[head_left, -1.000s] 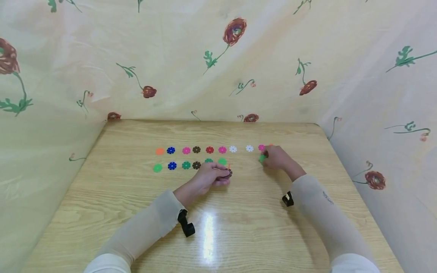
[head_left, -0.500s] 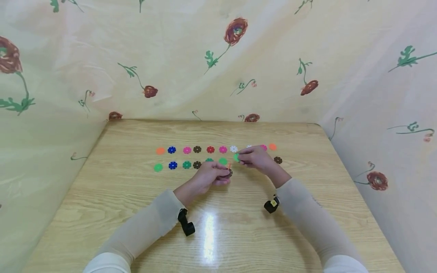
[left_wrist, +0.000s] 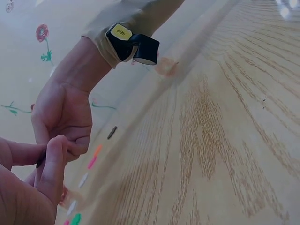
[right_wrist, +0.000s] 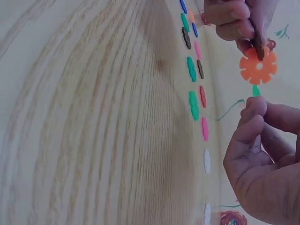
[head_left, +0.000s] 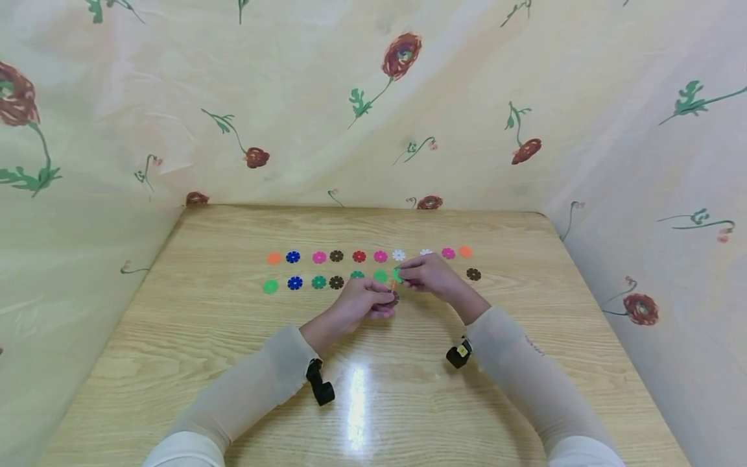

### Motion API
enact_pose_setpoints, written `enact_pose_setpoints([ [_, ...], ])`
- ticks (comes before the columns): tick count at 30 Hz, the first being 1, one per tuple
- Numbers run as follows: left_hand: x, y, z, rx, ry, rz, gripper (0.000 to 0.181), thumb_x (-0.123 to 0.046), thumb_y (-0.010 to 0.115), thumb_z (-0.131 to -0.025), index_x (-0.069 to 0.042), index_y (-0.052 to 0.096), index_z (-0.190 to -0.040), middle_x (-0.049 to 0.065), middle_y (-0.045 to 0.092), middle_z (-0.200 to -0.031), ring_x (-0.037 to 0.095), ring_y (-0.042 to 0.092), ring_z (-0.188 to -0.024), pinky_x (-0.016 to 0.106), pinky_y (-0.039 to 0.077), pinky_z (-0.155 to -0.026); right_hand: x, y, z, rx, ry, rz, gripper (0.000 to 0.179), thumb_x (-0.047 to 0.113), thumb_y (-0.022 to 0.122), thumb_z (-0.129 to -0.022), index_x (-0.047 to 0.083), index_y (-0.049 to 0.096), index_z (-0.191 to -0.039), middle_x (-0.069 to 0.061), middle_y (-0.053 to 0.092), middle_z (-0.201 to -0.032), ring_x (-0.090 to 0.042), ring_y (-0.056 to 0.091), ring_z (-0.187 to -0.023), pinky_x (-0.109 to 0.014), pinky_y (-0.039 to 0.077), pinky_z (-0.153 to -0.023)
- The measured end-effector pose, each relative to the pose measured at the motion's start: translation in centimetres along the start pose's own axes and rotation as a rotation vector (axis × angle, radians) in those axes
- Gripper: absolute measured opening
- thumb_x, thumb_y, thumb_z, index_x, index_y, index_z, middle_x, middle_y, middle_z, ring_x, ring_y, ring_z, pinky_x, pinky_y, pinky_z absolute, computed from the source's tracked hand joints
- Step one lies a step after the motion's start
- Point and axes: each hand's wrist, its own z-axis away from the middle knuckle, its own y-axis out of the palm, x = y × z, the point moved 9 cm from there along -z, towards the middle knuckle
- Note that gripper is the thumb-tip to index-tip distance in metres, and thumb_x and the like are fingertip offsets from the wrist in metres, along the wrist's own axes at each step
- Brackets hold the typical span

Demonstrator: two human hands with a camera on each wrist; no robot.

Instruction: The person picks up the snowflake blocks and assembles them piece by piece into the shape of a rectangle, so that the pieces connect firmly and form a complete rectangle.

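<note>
Fingers (head_left: 372,283) of the left hand (head_left: 353,302) are closed in a pinch on a brown slotted disc (right_wrist: 257,42), and an upright orange slotted disc (right_wrist: 266,69) meets its edge, set crosswise to it. Thumb and fingertips of the right hand (head_left: 432,272) pinch a light-green slotted disc (right_wrist: 256,90), held up very near the orange one; whether these two touch cannot be told. Nearest in the scene, a beige left sleeve (head_left: 248,379) and a beige right sleeve (head_left: 533,379) reach in over a wood-grain tabletop (head_left: 146,363), with a black wrist mount (head_left: 321,386) on the left one and a similar device on the right. Just past the hands lies a nearer row of flat discs (head_left: 336,282): from the left, light green, blue, teal, brown, a second teal partly covered by the left hand, and light green. Well apart at the right lies a lone brown disc (head_left: 473,274). Farther back, a longer row (head_left: 358,256) runs orange, blue, pink, brown, red, pink, white, white, pink, orange. Farthest hangs a cream floral cloth (head_left: 315,84), printed with red blooms and green stems.
</note>
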Motion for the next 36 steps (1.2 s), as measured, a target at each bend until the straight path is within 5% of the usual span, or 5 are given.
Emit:
enact_pose_setpoints([
  [22,-0.1,-1.0,-0.3,-0.087,0.039,0.021,0.015,0.006,0.069,-0.09,0.011,0.067,-0.105,0.022,0.074,-0.092,0.022,0.073,-0.069,0.033,0.061,-0.071,0.3,1.7,-0.5,0.028,0.014,0.015,0.032,0.004,0.064,-0.097,-0.014,0.063,-0.124,-0.005,0.07,-0.077,-0.01,0.063,-0.067,-0.025,0.057,-0.068],
  [29,0.2,-0.9,-0.3,-0.054,0.012,0.005,0.017,0.006,0.069,-0.09,0.011,0.066,-0.106,0.021,0.073,-0.091,0.022,0.073,-0.07,0.034,0.061,-0.072,0.2,2.0,-0.3,0.058,0.022,-0.036,0.032,0.002,0.06,-0.098,-0.014,0.061,-0.125,-0.004,0.066,-0.075,-0.013,0.061,-0.068,-0.023,0.055,-0.065],
  [36,0.7,-1.5,-0.4,-0.038,-0.07,-0.133,0.02,-0.013,0.07,-0.095,0.001,0.07,-0.108,0.017,0.074,-0.095,0.02,0.071,-0.067,0.03,0.06,-0.059,0.3,2.3,-0.3,0.103,0.012,-0.045,0.035,0.003,0.057,-0.1,-0.016,0.058,-0.129,-0.005,0.065,-0.08,-0.013,0.059,-0.07,-0.023,0.052,-0.065],
])
